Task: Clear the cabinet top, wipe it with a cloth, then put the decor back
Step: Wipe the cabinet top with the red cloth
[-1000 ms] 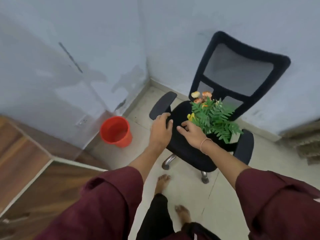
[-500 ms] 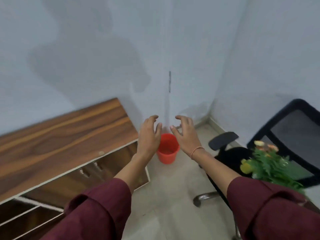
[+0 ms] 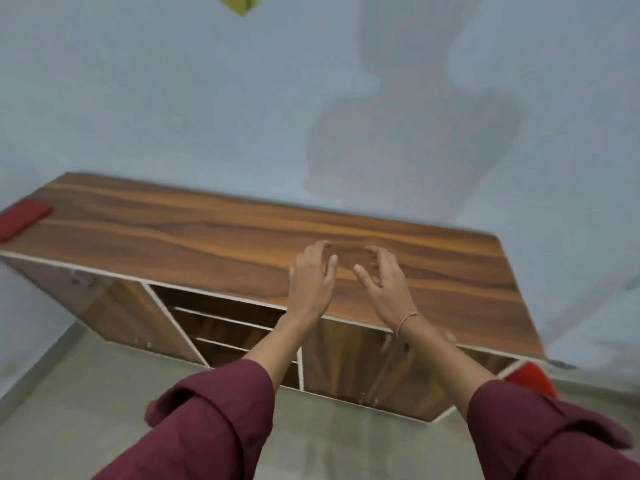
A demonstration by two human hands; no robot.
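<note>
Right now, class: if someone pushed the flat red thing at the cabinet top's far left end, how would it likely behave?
The red thing lies low and flat on the cabinet top, so it would probably slide, not roll or tip. Its rounded edges hint at something soft and light, perhaps cloth; blur prevents certainty. It sits near the edge, so it might drop off.

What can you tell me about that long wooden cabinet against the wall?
The cabinet is long and low, with a dark wood-grain finish and pale edging. Its flat top is nearly bare; a red object lies at its far left end. In front are closed doors and an open bay with shelves. It stands on the floor against the wall.
</note>
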